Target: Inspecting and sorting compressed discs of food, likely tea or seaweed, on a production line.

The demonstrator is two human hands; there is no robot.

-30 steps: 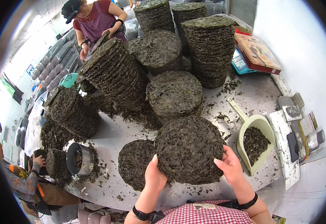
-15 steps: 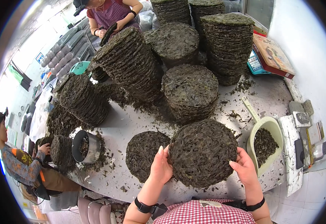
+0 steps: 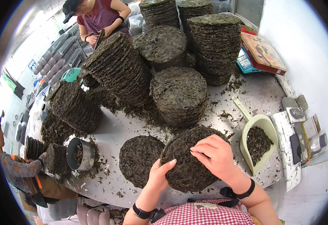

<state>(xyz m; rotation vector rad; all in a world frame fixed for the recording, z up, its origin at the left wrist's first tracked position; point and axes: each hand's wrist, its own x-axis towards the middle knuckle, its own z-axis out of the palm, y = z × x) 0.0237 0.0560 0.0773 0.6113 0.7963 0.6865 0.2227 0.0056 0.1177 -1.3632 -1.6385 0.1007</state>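
Gripping a round, dark disc of pressed dried leaves [image 3: 192,165] between them, both hands are closed on it at the near edge of the tabletop [image 3: 107,131]: the left hand [image 3: 159,176] clasps its lower left rim with the thumb laid across the face, and the right hand [image 3: 216,157] lies over its upper right part with the fingers curled down onto the surface. The disc is tilted up toward the person, its lower edge close to the tabletop's front rim. Each wrist wears a black band, and a red-and-white checked garment [image 3: 205,215] shows at the bottom of the view. Just left of the held disc a second flat disc [image 3: 139,161] lies on the tabletop, its right edge tucked behind the held one. To the right, a pale green scoop [image 3: 259,138] rests near the right hand, part-filled with loose dark crumbs. Farther left a shiny metal ring mould [image 3: 80,153] stands among scattered bits. Behind these, stacks of the same discs [image 3: 179,95] crowd the middle and far side of the tabletop, some upright, some leaning. A flat printed box [image 3: 262,52] lies at the far right. A person in a checked apron [image 3: 100,18] works at the far side, and another person's sleeve [image 3: 19,168] shows at the left edge beside a small stack.
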